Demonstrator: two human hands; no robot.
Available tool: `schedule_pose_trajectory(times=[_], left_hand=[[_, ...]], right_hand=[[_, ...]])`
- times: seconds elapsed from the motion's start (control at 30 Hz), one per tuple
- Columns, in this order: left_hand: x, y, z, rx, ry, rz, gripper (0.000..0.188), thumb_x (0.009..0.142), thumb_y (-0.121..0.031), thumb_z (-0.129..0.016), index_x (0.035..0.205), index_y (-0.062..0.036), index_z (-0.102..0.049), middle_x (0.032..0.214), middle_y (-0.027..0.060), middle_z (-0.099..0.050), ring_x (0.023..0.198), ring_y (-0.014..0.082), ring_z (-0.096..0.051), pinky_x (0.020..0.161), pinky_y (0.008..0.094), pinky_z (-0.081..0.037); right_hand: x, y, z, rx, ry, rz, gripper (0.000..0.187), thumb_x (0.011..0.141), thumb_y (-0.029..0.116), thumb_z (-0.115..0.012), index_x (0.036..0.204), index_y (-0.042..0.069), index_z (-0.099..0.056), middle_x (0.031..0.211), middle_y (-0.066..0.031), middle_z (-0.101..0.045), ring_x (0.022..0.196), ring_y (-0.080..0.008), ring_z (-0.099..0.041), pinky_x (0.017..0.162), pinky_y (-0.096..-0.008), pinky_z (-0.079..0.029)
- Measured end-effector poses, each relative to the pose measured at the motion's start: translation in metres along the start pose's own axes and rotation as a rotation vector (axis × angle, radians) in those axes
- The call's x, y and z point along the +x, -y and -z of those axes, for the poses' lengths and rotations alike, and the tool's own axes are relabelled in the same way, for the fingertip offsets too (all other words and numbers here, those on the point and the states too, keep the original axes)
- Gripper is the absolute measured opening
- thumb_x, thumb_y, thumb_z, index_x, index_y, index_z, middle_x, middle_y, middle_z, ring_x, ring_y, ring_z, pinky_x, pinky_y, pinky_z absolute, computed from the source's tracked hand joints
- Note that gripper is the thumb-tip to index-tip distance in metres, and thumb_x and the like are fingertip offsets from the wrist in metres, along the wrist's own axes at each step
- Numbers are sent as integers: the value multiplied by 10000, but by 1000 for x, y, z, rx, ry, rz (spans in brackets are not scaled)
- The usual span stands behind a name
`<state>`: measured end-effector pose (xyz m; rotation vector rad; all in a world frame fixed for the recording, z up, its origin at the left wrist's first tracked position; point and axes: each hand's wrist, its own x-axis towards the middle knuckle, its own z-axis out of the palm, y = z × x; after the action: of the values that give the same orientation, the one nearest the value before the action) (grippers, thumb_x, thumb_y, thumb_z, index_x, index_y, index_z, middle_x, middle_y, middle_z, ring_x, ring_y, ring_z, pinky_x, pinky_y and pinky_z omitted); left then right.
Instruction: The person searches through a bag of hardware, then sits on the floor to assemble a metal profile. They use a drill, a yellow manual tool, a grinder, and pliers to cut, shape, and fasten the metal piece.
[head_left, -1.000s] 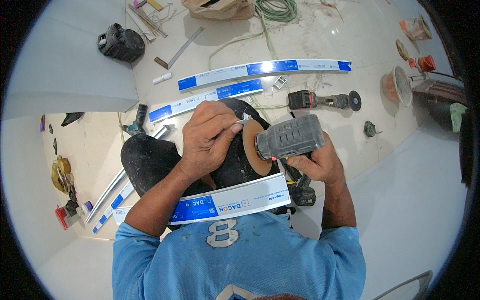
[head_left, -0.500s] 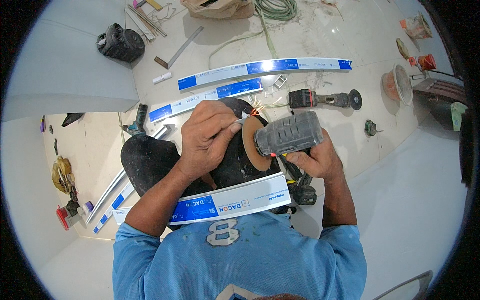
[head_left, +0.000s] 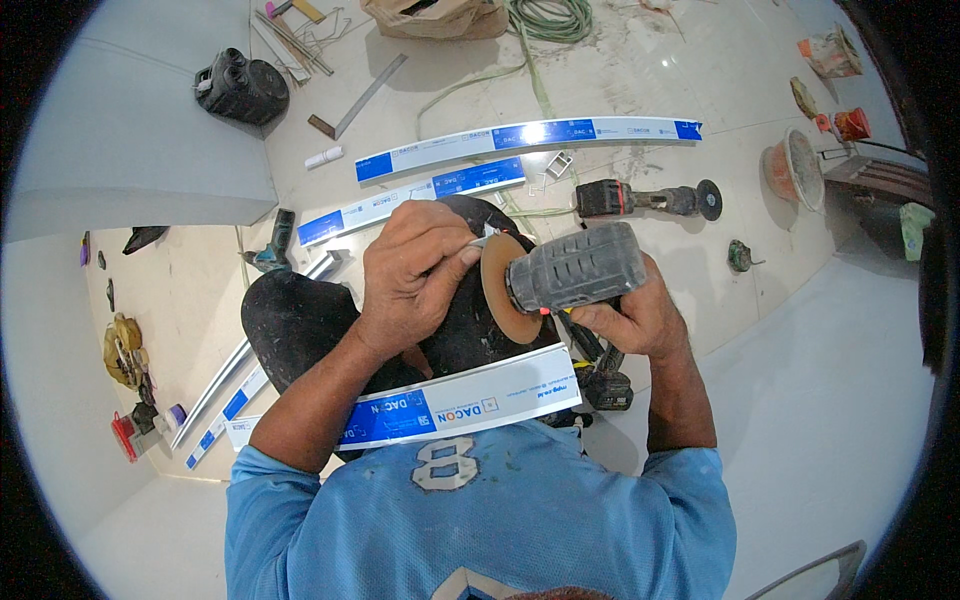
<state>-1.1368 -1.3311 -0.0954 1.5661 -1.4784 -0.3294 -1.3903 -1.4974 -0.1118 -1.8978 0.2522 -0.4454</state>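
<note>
My right hand (head_left: 632, 312) is wrapped round the handle of a dark grey cordless power tool (head_left: 578, 268). A thin brown disc (head_left: 508, 290) is fitted at the tool's left end. My left hand (head_left: 415, 270) pinches a small whitish metal piece (head_left: 487, 237) between thumb and fingers, right at the disc's upper left edge; most of the piece is hidden by the fingers. Across my lap lies a white profile strip (head_left: 500, 398) with blue and white film. Below my right hand sits another cordless tool with a black battery (head_left: 607, 390), partly hidden.
Two film-covered profiles (head_left: 540, 134) (head_left: 400, 205) lie on the tiles ahead. To their right rests a cordless angle grinder (head_left: 650, 200). Farther out are a metal square (head_left: 370, 95), a black jerrycan (head_left: 240, 85), a coiled green hose (head_left: 552, 18) and an orange bucket (head_left: 795, 170).
The orange sparks at the disc's upper edge are gone. The disc has shifted very slightly left; both hands keep their grips.
</note>
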Motion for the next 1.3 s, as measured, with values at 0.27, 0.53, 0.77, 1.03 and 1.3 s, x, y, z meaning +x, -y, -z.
schedule_pose_trajectory(times=[0.27, 0.53, 0.77, 1.03, 1.3], left_hand=[[-2, 1, -2, 8, -14, -12, 77, 911, -6, -801, 975, -10, -759, 997, 101, -737, 981, 265, -693, 914, 415, -532], [-2, 2, -1, -12, 1, -5, 89, 901, 8, -801, 975, -4, -754, 996, 106, -737, 981, 268, -689, 905, 410, -529], [-3, 1, -2, -11, -13, 14, 99, 893, 14, -803, 976, 1, -751, 999, 112, -738, 990, 278, -691, 922, 416, -532], [-3, -1, 0, 7, 4, 21, 94, 909, 16, -783, 1000, 8, -760, 1024, 122, -741, 1023, 283, -697, 939, 409, -543], [-2, -1, 0, 4, 10, 14, 91, 915, 14, -784, 1003, 4, -762, 1026, 121, -743, 1021, 282, -697, 942, 408, -544]], right_hand=[[-8, -5, 1, -42, -10, -50, 384, 929, 341, -812, 1137, 21, -762, 1036, -181, -787, 961, -375, -756, 875, -473, -583], [-12, -13, 3, -89, 16, -130, 391, 932, 359, -814, 1143, 33, -767, 1097, -182, -795, 1022, -393, -753, 931, -491, -573], [-6, -7, 0, -34, -14, -78, 383, 933, 347, -821, 1140, 29, -769, 1081, -179, -797, 1013, -389, -761, 920, -487, -580], [-6, -4, 1, -24, -12, -115, 384, 918, 347, -832, 1127, 29, -775, 1079, -177, -797, 999, -381, -764, 914, -489, -581], [-2, 0, 1, -23, -7, -32, 357, 896, 304, -832, 1112, 25, -778, 1031, -178, -799, 954, -367, -771, 884, -468, -592]])
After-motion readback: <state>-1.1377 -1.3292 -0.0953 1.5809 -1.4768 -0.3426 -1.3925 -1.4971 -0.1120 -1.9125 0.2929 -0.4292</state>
